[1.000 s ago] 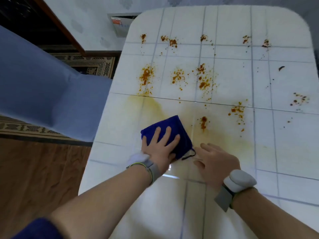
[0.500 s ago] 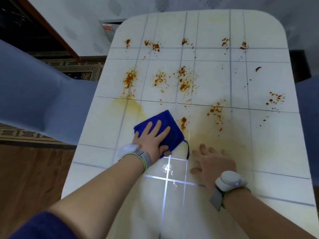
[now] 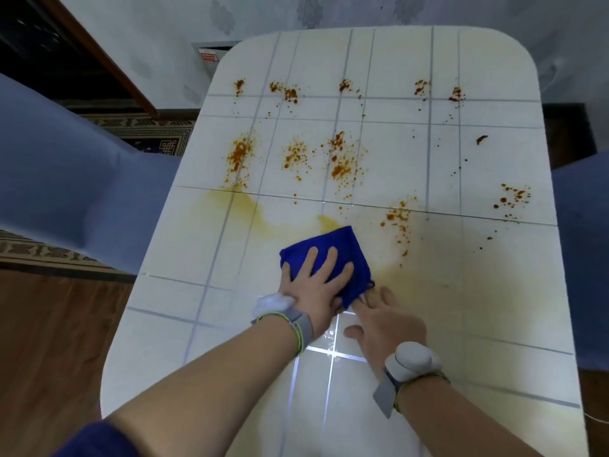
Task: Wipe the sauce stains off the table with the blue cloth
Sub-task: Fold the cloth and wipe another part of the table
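Progress check: roughly a third done, by my read. The blue cloth [image 3: 333, 240] sat folded on the desk [image 3: 494, 341], about mid-width in its near half. The left grip [image 3: 313, 285] lay flat on top of it, fingers spread, pressing down and not pinching. The right grip [image 3: 385, 321] lay flat on the bare desk just beside the cloth's near corner, fingers straight and fingertips about touching the cloth edge, holding nothing. The near end of the desk showed no spots, only glare. Level with the cloth the spots were gone, but a yellow smear [image 3: 250, 209] ran out on both sides of it, so that zone looked wiped once, not clean. Sauce stains not yet touched: the spatter cluster [image 3: 398, 219] just right of the cloth, the middle row [image 3: 339, 159] of three heavy patches, the far row [image 3: 290, 92] of five small blots, the edge cluster [image 3: 512, 197] by the right side, a lone dark blob [image 3: 481, 139] and scattered specks. Judgement: most of the stains remained, all beyond the cloth. The smear needed a second pass, and the cloth was probably already loaded with sauce.
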`<state>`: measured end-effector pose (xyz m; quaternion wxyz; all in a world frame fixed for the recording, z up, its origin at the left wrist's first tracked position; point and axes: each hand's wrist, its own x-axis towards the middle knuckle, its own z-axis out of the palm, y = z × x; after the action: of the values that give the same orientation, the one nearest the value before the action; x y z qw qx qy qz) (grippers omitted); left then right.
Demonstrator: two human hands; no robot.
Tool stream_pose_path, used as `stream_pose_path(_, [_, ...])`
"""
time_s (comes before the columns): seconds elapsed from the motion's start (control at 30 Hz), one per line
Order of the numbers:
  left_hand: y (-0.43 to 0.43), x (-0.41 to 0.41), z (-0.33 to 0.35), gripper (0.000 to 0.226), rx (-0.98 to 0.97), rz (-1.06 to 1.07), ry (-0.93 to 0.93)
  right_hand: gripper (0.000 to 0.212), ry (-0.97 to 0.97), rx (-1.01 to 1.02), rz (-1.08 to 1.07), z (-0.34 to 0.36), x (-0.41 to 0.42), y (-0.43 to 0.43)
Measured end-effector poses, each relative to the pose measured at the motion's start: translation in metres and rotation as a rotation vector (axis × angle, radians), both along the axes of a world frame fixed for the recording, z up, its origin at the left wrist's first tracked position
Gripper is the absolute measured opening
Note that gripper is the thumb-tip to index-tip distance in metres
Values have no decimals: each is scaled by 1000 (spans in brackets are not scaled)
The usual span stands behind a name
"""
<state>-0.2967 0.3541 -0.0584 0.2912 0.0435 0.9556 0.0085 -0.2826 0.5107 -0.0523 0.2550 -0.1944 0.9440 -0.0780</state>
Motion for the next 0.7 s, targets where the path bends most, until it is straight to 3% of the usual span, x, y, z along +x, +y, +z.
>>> stream_pose_path(0.1, [-33,-14,0,68,-8,-169,4,57,61,-26,1,2,-2,4])
stream_pose_path(0.27, [-35,-25,2,66,-4,228,-31,56,9,7,3,4,-4,1])
stream_pose_path(0.37, [3,11,1,65,16,-17,-16,53,-34,6,-17,1,-2,8])
stream_pose_path(0.47, [-39,0,3,69,13,-202,-2,55,9,52,-28,7,-5,-2])
stream_pose_path(0.6, [-73,-28,3,66,-18,182,-35,57,-69,69,-15,4,-10,-10])
stream_pose_path(0.7, [-24,7,-2,61,17,71,13,56,-102,31,-42,3,-7,-7])
